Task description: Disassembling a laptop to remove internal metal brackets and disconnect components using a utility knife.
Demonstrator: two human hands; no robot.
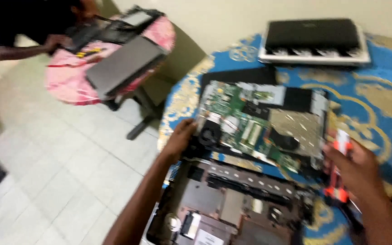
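Observation:
An opened laptop base [259,122] with a green circuit board and a black fan lies on a round table with a blue and gold cloth [386,95]. My left hand [181,138] grips its left edge near the fan. My right hand [352,165] is at its right edge and is closed around an orange and white tool [341,140]. Nearer to me lies a second stripped laptop shell [232,208], dark and partly out of view.
A closed black laptop on a white one [314,41] sits at the table's far edge. At the upper left another person's hand [53,43] works on laptop parts on a small pink table [69,86]. Pale floor tiles lie between the tables.

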